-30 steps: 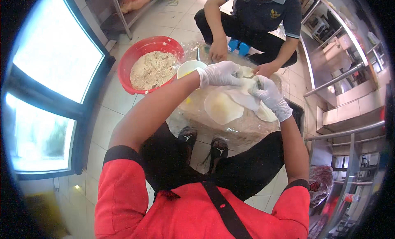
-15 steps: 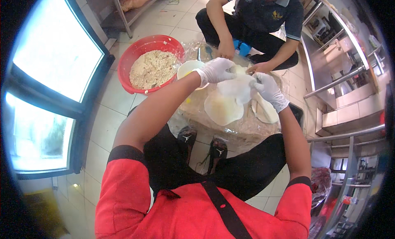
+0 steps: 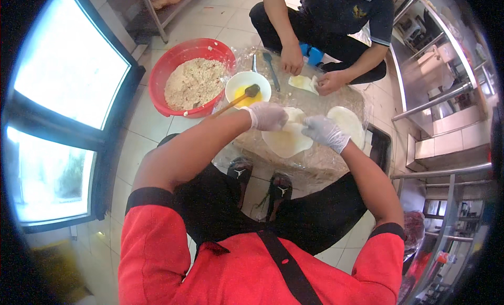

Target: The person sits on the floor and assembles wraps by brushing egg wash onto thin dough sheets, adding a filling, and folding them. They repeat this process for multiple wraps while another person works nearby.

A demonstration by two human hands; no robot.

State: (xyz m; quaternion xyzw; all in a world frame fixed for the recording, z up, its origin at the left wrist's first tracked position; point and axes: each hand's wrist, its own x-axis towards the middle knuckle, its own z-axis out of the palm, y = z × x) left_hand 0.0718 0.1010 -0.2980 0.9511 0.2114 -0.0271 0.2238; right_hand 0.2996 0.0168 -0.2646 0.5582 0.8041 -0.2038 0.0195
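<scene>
Both my hands wear thin whitish gloves. My left hand [image 3: 269, 117] is closed at the far left edge of a thin, pale round dough wrapper [image 3: 286, 143] lying on the low plastic-covered table. My right hand [image 3: 326, 132] pinches near the wrapper's right edge. A pale piece of the sheet [image 3: 295, 115] shows between my hands; its fold is partly hidden by my fingers. To the right lies another round wrapper [image 3: 349, 121]. Beyond my left hand stands a white bowl [image 3: 231, 90] of yellow liquid, with a wooden-handled brush [image 3: 247, 95] across it.
At the far left, a red basin [image 3: 157, 90] holds pale crumbly filling [image 3: 193, 83]. Across the table a co-worker [image 3: 336, 32] squats, handling a small wrapper [image 3: 303, 83]. A dark-handled utensil [image 3: 271, 69] lies past the bowl. Metal racks [image 3: 436, 103] line the right side.
My hands have come down and nearer, lowering the thin sheet they held raised. The bowl and brush now show more fully. The wrapper at right now lies flatter.
</scene>
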